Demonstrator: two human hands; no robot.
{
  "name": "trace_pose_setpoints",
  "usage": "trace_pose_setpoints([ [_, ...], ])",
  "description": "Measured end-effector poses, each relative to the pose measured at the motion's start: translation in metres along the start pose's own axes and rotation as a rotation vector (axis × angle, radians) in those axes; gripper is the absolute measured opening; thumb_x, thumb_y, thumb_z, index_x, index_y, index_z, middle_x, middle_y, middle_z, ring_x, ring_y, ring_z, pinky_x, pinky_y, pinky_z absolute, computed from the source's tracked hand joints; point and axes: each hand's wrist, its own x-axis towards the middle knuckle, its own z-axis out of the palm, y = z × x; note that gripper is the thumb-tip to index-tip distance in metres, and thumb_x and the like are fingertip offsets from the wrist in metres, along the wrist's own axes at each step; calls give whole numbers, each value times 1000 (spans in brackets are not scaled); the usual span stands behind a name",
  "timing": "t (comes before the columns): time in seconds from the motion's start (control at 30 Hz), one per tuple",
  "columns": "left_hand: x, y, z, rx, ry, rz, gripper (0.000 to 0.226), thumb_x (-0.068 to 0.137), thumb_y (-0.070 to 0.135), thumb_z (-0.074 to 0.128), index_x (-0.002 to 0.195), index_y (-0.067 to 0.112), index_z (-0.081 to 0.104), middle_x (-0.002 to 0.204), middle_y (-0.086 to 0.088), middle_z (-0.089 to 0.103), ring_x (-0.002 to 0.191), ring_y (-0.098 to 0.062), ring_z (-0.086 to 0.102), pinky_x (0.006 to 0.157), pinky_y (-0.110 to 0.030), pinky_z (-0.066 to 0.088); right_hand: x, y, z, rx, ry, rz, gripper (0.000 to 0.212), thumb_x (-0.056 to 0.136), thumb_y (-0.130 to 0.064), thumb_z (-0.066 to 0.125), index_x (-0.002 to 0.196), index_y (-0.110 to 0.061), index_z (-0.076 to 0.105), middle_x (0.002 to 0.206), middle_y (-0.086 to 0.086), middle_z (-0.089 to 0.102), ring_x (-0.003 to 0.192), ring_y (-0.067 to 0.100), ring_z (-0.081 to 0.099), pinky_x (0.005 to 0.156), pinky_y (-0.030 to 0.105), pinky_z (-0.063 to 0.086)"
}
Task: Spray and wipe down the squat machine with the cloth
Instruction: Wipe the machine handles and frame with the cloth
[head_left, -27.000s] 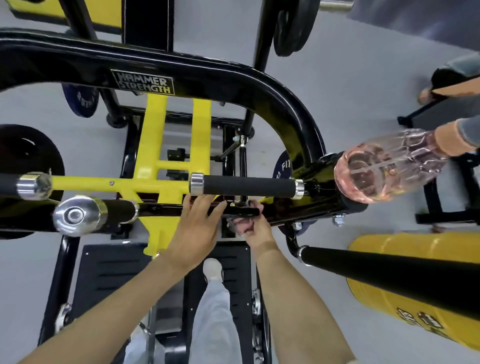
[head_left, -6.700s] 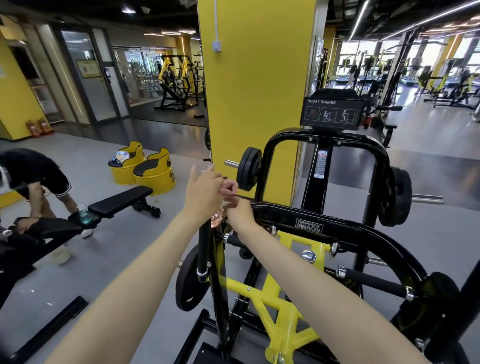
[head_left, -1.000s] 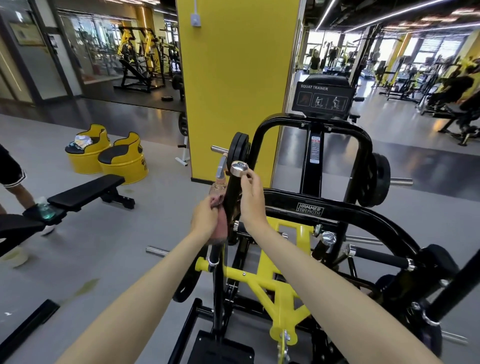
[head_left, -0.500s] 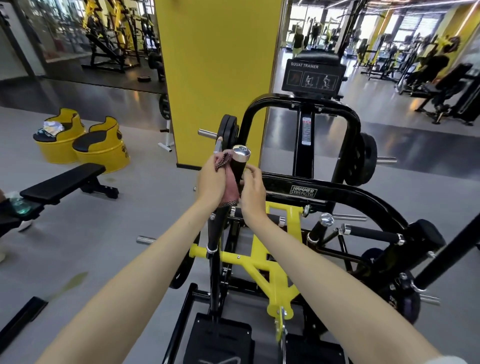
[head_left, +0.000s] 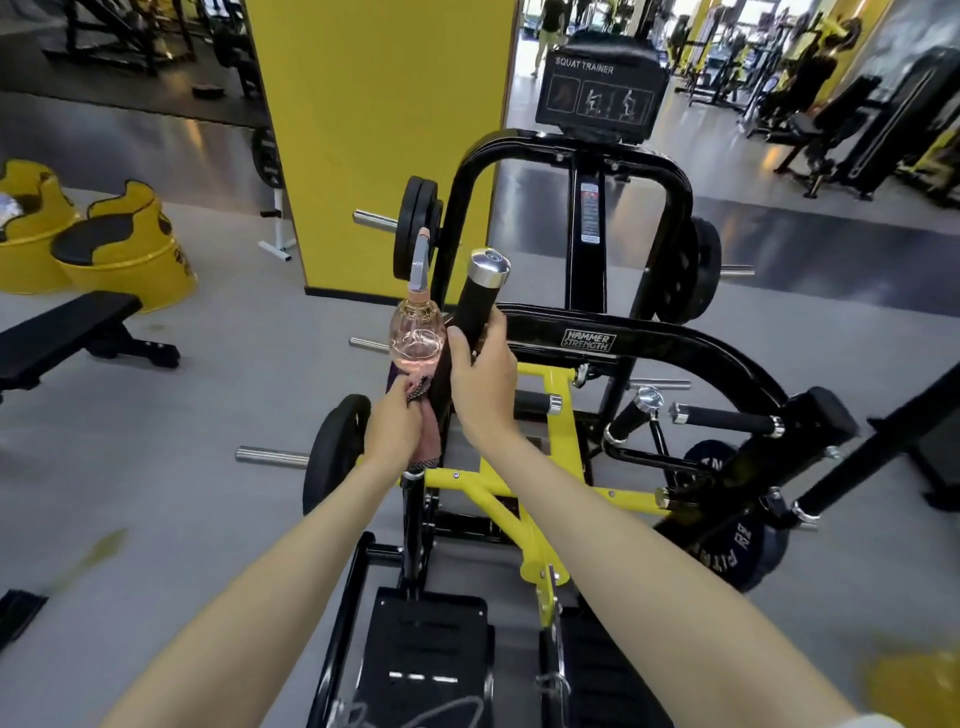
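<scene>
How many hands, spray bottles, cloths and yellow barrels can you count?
Hands: 2, left hand and right hand, which grips the handle
Spray bottle: 1
Cloth: 1
Yellow barrels: 2
Total: 6

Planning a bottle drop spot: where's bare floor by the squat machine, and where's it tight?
Free: grey floor between the bench and the left weight plate. Crowded: the upright handle, where left hand, right hand, bottle and cloth bunch; bars fill the right side.
</scene>
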Motion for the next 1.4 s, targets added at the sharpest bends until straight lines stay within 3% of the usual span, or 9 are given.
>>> trace_pose_setpoints([
  [0.2,4,-50,19,125,-66,-115,32,97,9,35,122,16,53,102,-14,65,84,-28,58,73,-35,46,4,9,2,-93,23,-59,32,96,-29,53,124,-17,47,107,-3,64,98,15,60,86,46,50],
  [0.43,5,-98,36,230,-162,-247,30,97,14,37,124,14,51,85,-8,54,73,-26,50,65,-32,35,7,12,-1,-39,17,-61,33,94,-20,59,123,-9,49,100,-3,63,85,4,58,76,35,55],
  [0.53,9,-104,37,306,-191,-267,27,97,18,40,121,15,52,93,-13,58,83,-32,54,71,-33,38,8,14,-3,-20,10,-47,32,92,-17,60,122,-11,51,96,-7,61,85,3,58,76,30,55],
  [0.63,17,-115,29,483,-217,-367,31,96,36,48,111,12,61,109,-16,64,98,-38,60,81,-38,47,8,16,-1,-27,18,-54,35,92,-21,60,124,-16,49,100,-2,63,93,13,59,78,38,56],
  [0.73,21,-122,20,350,-106,-440,34,97,35,47,113,9,61,112,-21,63,101,-41,59,79,-40,45,8,18,2,-56,44,-81,36,91,-27,60,125,-21,48,99,-3,64,92,20,59,76,45,55],
  [0.87,28,-106,22,152,-189,-332,23,99,25,43,106,13,62,104,-16,63,95,-35,59,78,-36,45,8,21,3,-54,51,-93,36,92,-27,58,125,-19,48,99,-5,62,87,13,59,76,45,54],
  [1.03,26,-78,33,13,-206,-345,28,96,-1,33,96,8,59,88,-13,58,79,-26,51,58,-30,36,8,22,2,-40,15,-88,36,93,-27,57,127,-20,46,101,-6,61,90,10,59,79,40,55],
  [1.27,25,-58,17,-104,-172,-434,25,96,6,43,105,4,65,95,-15,65,81,-26,57,64,-29,40,10,21,0,-37,-16,-81,36,93,-26,58,127,-17,47,103,-6,62,95,12,60,82,40,55],
  [1.4,23,-31,5,-182,-165,-381,19,94,11,48,89,10,66,90,-15,67,84,-29,61,70,-33,43,11,18,-2,-16,-40,-64,37,93,-27,59,127,-16,48,108,-2,64,99,15,61,84,42,54],
])
